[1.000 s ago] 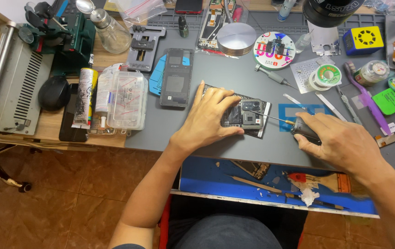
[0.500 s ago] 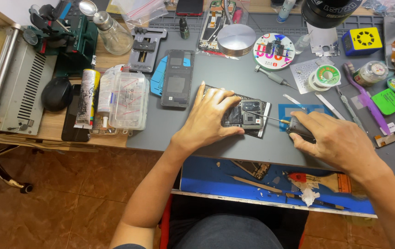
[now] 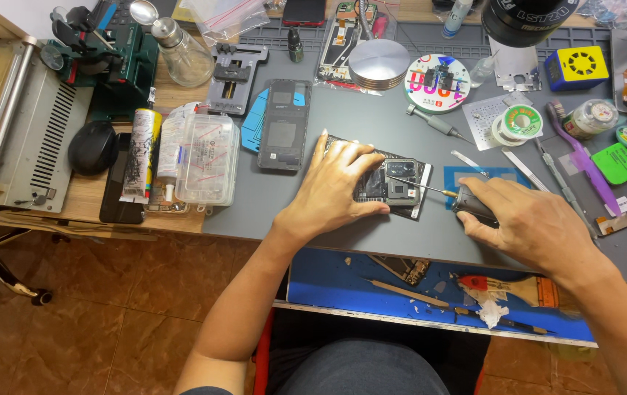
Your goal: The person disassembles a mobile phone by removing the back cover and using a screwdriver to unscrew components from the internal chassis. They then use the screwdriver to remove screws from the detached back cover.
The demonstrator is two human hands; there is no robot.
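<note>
Opened phone (image 3: 394,183): flat on grey mat (image 3: 372,110), near front edge, pinned under spread left hand (image 3: 335,190). Screwdriver (image 3: 449,197): gripped in closed right hand (image 3: 525,223), thin tip on phone's exposed board. Second phone frame (image 3: 284,124): just left, apart.

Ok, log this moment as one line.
left hand: pressing opened phone flat | right hand: gripping screwdriver, tip on phone | surface: grey mat
</note>
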